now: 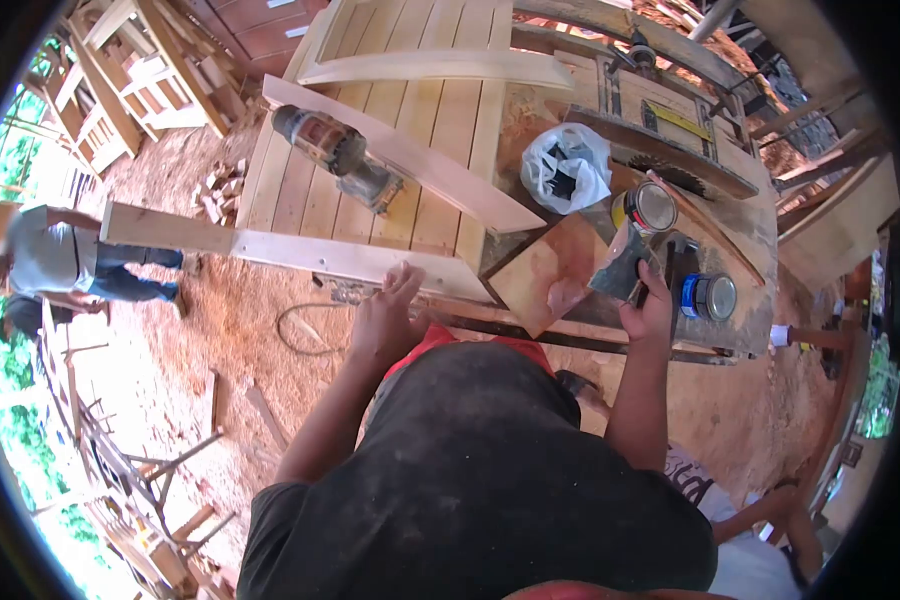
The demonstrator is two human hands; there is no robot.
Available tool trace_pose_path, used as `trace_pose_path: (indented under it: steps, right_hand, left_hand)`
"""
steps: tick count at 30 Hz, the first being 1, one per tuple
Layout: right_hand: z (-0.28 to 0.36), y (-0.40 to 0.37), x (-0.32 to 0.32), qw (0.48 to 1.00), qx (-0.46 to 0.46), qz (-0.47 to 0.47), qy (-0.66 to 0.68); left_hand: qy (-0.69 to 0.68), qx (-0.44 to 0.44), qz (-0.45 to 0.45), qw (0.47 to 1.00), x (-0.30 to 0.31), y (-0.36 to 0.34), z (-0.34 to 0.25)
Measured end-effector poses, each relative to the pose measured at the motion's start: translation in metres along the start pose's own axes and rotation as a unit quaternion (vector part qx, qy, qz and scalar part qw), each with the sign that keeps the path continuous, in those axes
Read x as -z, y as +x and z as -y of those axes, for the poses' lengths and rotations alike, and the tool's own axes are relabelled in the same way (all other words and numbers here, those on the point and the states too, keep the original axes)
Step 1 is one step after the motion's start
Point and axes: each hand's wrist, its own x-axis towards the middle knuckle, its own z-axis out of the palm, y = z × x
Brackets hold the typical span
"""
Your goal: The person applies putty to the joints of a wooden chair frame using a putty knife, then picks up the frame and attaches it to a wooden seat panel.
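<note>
Item: left hand (385, 318) released, flat on wooden panel (310, 190); right hand (652, 308) grasping putty knife (618, 268) near can (650, 207); I'd keep blade flat.

An open-air wood yard in hard daylight. The floor (240, 340) is reddish earth under sawdust, stretching left of the left hand (385, 320) and below it. Far beyond that hand, to its upper left, wooden frames (120, 90) are stacked, with a heap of offcuts (220, 190) on the ground nearer in. A person (60, 260) bends over well to the left, against green foliage (0, 160). More trestles (140, 470) stand low on the left. Past the right hand (650, 305), the table (755, 240) is dusty, and rough beams (830, 150) rise behind it.
</note>
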Motion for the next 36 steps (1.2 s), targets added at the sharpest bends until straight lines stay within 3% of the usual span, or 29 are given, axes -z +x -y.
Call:
trace_pose_path:
  steps: [1,4,10,12,16,17,20,23,27,30,35,36]
  right_hand:
    - [-0.004,-0.001,-0.006,1.0,0.006,0.014,0.001]
    - [-0.021,-0.006,-0.027,0.999,0.029,0.036,0.008]
    - [-0.055,-0.041,-0.07,0.998,0.065,0.022,0.008]
    - [-0.063,-0.051,-0.069,0.997,0.078,0.013,0.001]
    - [-0.075,-0.068,-0.07,0.993,0.111,-0.038,0.022]
    - [-0.078,-0.07,-0.067,0.99,0.118,-0.068,0.037]
    - [-0.076,-0.077,-0.071,0.984,0.131,-0.109,0.052]
    - [-0.072,-0.085,-0.095,0.976,0.178,-0.123,0.019]
    - [-0.068,-0.091,-0.103,0.969,0.193,-0.155,0.004]
    - [-0.068,-0.095,-0.12,0.964,0.186,-0.188,0.002]
    - [-0.07,-0.098,-0.135,0.963,0.179,-0.198,-0.021]
    - [-0.069,-0.098,-0.137,0.962,0.172,-0.209,-0.024]
  left_hand:
    - [-0.042,-0.071,-0.081,0.993,0.008,0.003,0.009]
    - [-0.197,-0.087,-0.079,0.973,0.027,0.018,0.051]
    - [-0.358,0.086,-0.235,0.899,0.079,0.073,0.165]
    - [-0.41,0.059,-0.291,0.862,0.097,0.108,0.212]
    - [-0.439,0.064,-0.364,0.819,0.153,0.19,0.246]
    - [-0.396,0.045,-0.375,0.837,0.159,0.213,0.258]
    - [-0.124,0.001,-0.356,0.926,0.184,0.275,0.266]
    - [-0.015,-0.137,-0.32,0.937,0.195,0.347,0.275]
    - [0.09,-0.221,-0.177,0.955,0.23,0.391,0.224]
    - [0.143,-0.293,-0.119,0.938,0.227,0.423,0.206]
    - [0.178,-0.277,0.066,0.942,0.204,0.462,0.197]
    - [0.206,-0.257,0.06,0.942,0.198,0.466,0.195]
